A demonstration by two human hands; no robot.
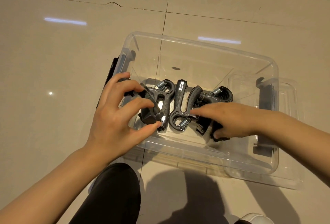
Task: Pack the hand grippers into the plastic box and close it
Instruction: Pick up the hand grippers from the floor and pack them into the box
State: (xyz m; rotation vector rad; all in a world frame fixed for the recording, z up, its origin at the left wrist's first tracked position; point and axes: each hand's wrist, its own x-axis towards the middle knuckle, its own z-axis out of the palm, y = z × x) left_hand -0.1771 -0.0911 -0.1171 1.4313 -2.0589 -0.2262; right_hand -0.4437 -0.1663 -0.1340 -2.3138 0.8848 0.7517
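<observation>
Head view: the hand grippers (175,106) are seen lying side by side on the bottom of the plastic box (201,44), long axes roughly front to back, on the floor (53,54). The left hand (114,116) is nearest the leftmost gripper (151,111), its fingers curled round it as a grip. The right hand (232,118) rests on the rightmost gripper, thumb curled at its near end; whether it grips cannot be told. The clear lid (289,98) is judged to lie under the box's right side, so it must be pulled free before closing.
</observation>
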